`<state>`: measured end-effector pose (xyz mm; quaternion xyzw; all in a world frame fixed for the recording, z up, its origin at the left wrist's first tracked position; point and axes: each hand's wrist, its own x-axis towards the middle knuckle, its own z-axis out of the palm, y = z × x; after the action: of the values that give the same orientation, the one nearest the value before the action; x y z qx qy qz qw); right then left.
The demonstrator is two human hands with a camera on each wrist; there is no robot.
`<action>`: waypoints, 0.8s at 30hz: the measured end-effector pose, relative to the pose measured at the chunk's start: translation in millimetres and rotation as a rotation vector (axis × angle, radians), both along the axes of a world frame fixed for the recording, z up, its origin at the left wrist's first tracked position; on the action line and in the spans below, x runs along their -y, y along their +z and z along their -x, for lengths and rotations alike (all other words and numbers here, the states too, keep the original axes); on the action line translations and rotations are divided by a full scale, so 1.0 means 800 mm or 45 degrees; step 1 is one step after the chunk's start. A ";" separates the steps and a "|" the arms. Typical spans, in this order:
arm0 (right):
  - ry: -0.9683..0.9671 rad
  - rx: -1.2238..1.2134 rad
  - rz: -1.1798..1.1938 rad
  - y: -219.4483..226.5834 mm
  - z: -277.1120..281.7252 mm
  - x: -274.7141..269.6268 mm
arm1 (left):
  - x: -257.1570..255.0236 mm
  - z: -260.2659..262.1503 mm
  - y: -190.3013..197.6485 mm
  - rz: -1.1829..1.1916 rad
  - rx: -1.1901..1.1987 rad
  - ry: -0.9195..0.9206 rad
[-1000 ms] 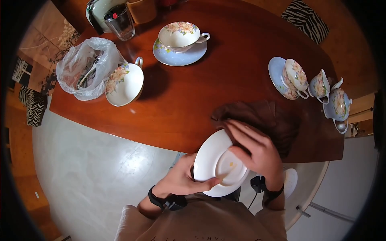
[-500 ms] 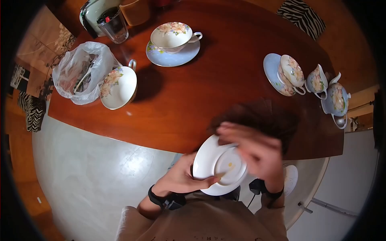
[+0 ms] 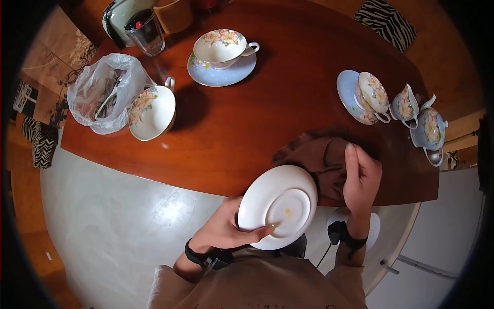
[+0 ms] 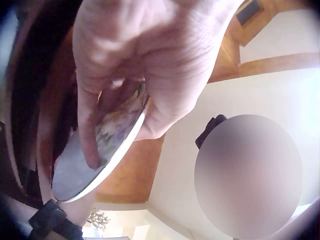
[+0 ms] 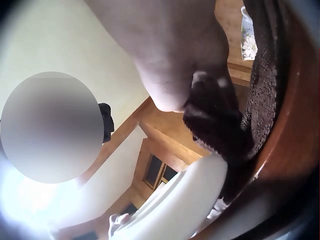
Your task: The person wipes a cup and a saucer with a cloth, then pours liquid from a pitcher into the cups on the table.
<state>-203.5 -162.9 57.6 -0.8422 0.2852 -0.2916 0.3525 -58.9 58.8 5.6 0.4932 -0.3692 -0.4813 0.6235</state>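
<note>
My left hand point(image 3: 220, 228) grips a white saucer point(image 3: 252, 198) by its edge, thumb across the underside, which faces up with a small yellowish mark in the foot ring. The left wrist view shows the fingers spread over the saucer's blue, flowered face point(image 4: 75, 170). Just right of the saucer, my right hand point(image 3: 363, 180) pinches a brown cloth point(image 3: 327, 154) with its fingers curled into it. Bunched folds of the cloth point(image 5: 212, 112) show in the right wrist view, and the rest drapes over the table edge area.
A flowered cup point(image 3: 153, 114) stands beside a plastic bag point(image 3: 85, 95) at the left. Farther back, another cup point(image 3: 218, 50) sits on a blue saucer point(image 3: 221, 78). To the right are a cup point(image 3: 373, 92) on its saucer, a creamer point(image 3: 404, 105) and a lidded pot point(image 3: 428, 129).
The right hand has come off the saucer, moved right and taken hold of the cloth. The left hand keeps the saucer, now shifted slightly left and turned.
</note>
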 end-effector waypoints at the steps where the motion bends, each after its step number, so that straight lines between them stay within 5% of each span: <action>1: -0.004 -0.016 0.016 0.008 0.000 -0.006 | 0.001 0.001 0.000 0.017 0.010 0.001; 3: 0.354 0.251 0.070 0.001 -0.013 -0.021 | 0.003 0.008 0.002 -0.025 -0.069 0.017; 5: 0.871 0.024 0.316 0.011 -0.023 -0.027 | 0.004 0.010 0.001 -0.055 -0.083 0.009; 6: 0.867 -0.017 0.353 0.000 -0.028 -0.037 | 0.004 0.006 -0.002 -0.065 -0.056 -0.007; 13: 0.611 -0.014 0.251 -0.026 -0.013 -0.004 | -0.002 0.005 0.015 -0.083 0.020 -0.079; 21: -0.175 0.059 0.054 -0.007 0.010 0.000 | -0.004 0.003 -0.005 0.022 -0.125 -0.082; 24: -0.344 0.288 0.266 -0.028 0.021 0.026 | -0.009 0.000 -0.008 0.025 -0.220 -0.041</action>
<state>-220.1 -184.0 34.8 -0.7901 0.3224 -0.4571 0.2508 -59.0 65.8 -1.1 0.4376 -0.3266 -0.5286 0.6499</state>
